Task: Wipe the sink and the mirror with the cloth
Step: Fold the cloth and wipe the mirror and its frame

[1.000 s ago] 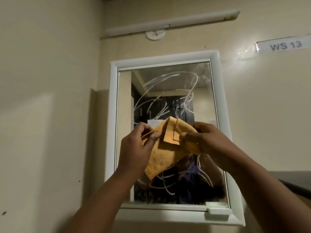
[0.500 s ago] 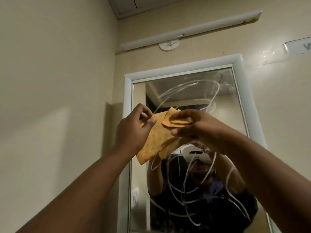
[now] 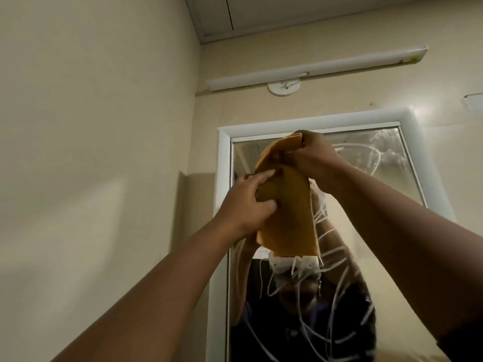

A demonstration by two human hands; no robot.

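From the head view, the orange cloth (image 3: 287, 212) hangs in front of the mirror (image 3: 371, 205), raised between both hands. The right hand (image 3: 313, 158) grips its top edge; the left hand (image 3: 248, 202) clutches its left side, lower down.
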